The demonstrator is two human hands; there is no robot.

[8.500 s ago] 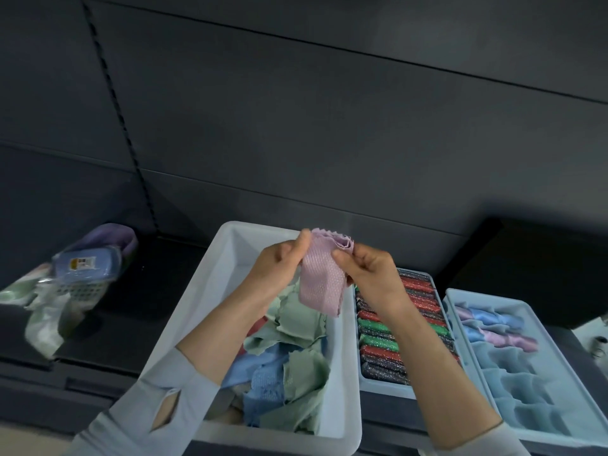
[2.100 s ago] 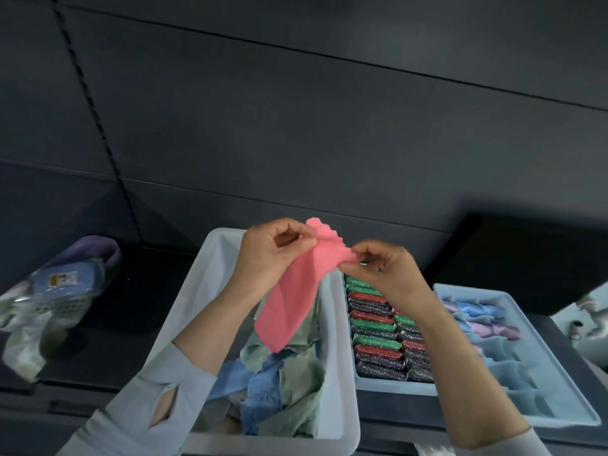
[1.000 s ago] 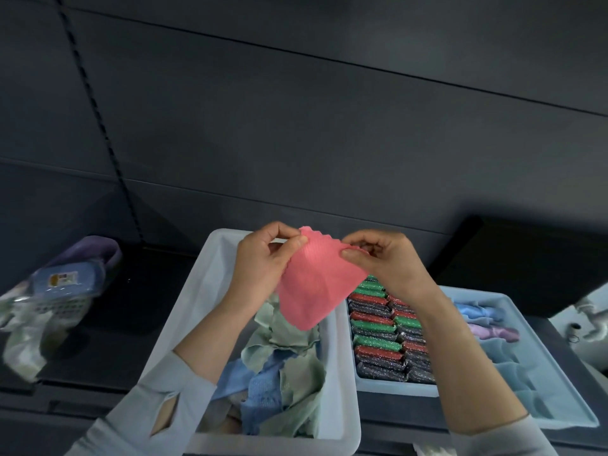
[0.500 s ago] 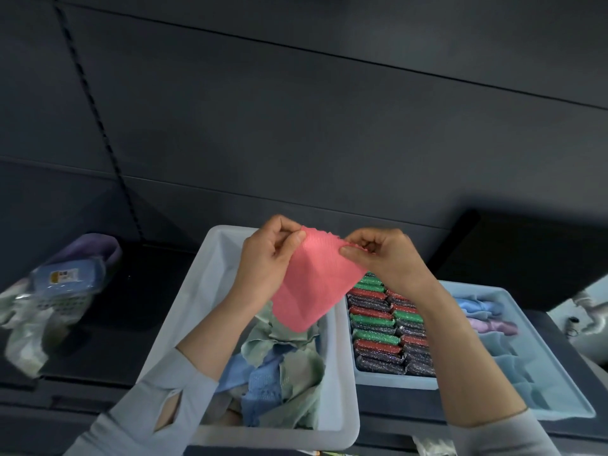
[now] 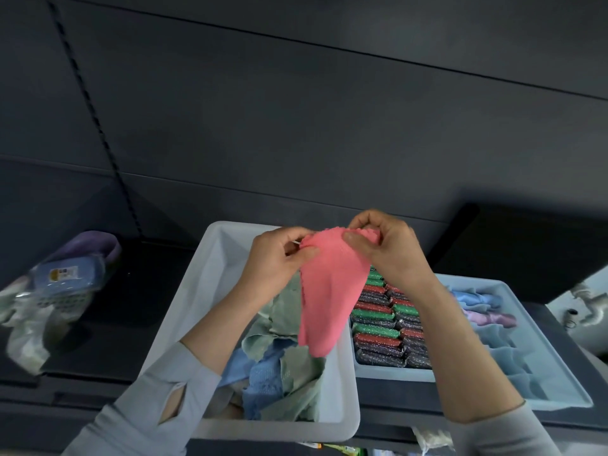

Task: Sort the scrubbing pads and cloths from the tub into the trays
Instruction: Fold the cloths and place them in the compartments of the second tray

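Note:
I hold a pink cloth [image 5: 329, 291] up over the white tub [image 5: 197, 291]. My left hand [image 5: 276, 264] pinches its top left edge and my right hand [image 5: 385, 248] pinches its top right edge, the two hands close together. The cloth hangs down folded in front of the tub and the pad tray. In the tub lie several green and blue cloths [image 5: 283, 363]. The middle tray [image 5: 388, 375] is packed with red, green and dark glittery scrubbing pads [image 5: 378, 334]. The right tray [image 5: 559, 390] holds rolled blue and purple cloths [image 5: 483, 307] in its far compartments.
A basket [image 5: 62, 284] with a blue packet and plastic-wrapped items sits on the dark shelf at the left. Dark wall panels rise behind the shelf. A metal fitting [image 5: 589, 304] shows at the far right edge.
My hands have drawn closer together, bringing the cloth's top corners toward each other, so the pink cloth hangs narrower and longer than half a second ago.

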